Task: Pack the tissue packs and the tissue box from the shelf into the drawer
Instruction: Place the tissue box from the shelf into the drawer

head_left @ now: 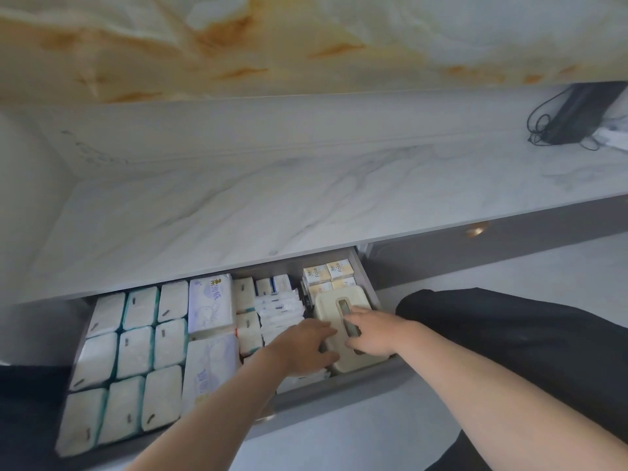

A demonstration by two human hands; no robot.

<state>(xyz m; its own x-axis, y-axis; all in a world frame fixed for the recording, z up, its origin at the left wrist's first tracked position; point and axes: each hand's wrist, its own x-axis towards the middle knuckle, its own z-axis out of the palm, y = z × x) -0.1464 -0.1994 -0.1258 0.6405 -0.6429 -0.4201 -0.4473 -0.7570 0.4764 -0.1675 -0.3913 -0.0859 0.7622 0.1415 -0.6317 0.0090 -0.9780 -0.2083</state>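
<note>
Tissue box (329, 304): sitting at 3 o'clock end of drawer (339, 397). L hand (304, 346) gripping its 9 o'clock edge; R hand (372, 334) pressing lid, fingers straight. Tissue packs (136, 338): filling 9 o'clock side. Shelf (272, 205) showing no tissues; packing looking approx. done.

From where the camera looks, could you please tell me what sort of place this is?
Probably a home storage unit: a marble-look shelf above an open drawer packed with tissue packs and a cream tissue box, plus a corded black device on the shelf.

Shelf (306, 198) smooth marble-look, tissue box (328, 305) matt plast.
</note>
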